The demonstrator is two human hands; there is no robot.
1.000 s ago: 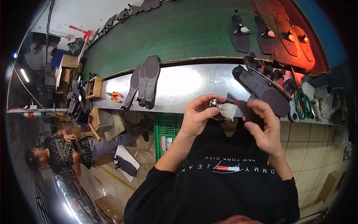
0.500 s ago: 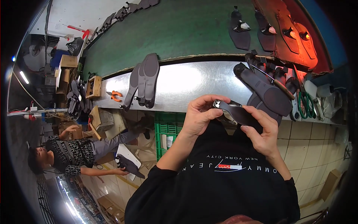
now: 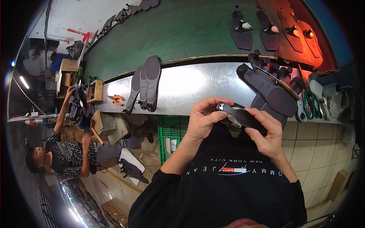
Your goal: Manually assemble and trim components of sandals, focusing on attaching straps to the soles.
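Observation:
In front of my chest I hold a dark sandal with both hands. The fingers and thumb of my left hand pinch its narrow end, which has a shiny piece on it. My right hand grips the wider end between thumb and fingers. Beyond my right hand, a pile of dark sandals lies on the metal ledge, soles up. Further left on that ledge rest several more dark sandals, also soles up, overlapping one another.
Orange-handled pliers and a wooden box sit at the ledge's left. Green-handled scissors lie at the right. Beyond runs a green belt carrying sandals. A green crate stands below. A co-worker sits at left.
My hands and the sandal stay almost still. The co-worker has let go of a dark sandal, now lying on a white surface, and reaches an arm up to a heap of sandals.

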